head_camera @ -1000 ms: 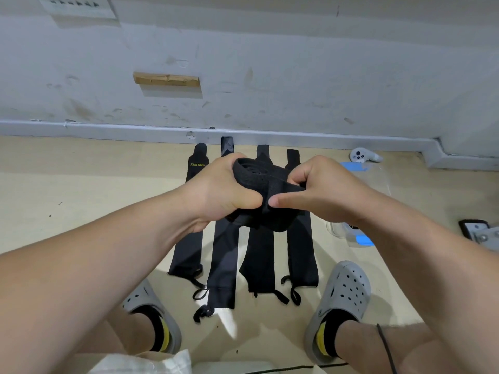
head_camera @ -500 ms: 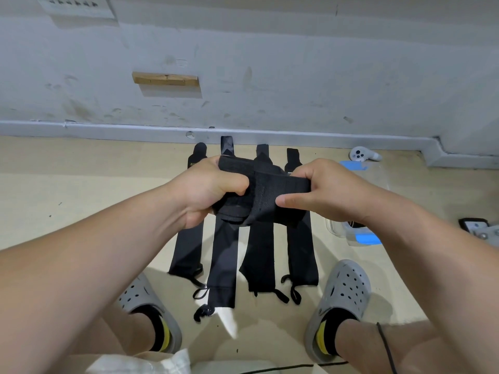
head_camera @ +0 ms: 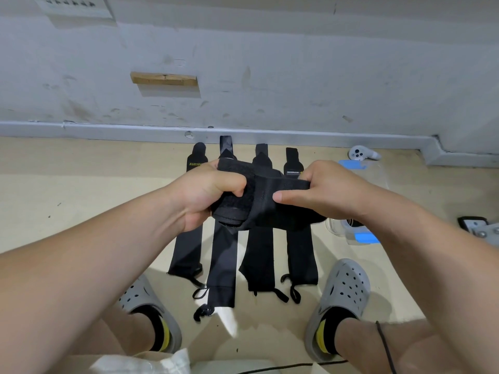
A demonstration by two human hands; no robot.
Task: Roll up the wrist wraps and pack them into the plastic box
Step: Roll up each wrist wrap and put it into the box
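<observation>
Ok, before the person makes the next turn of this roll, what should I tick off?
1. Left hand grips the rolled part of the wrist wrap: ok.
2. Right hand pinches the free end, with the strap taut between the hands: ok.
3. Roll complete: not ok, a stretch of strap runs unrolled to the right hand.
4. Plastic box close by on the right: ok, though the right forearm hides much of it.
5. Box open and ready: cannot tell.
6. Four flat wraps lie side by side on the floor, not yet rolled: ok.
</observation>
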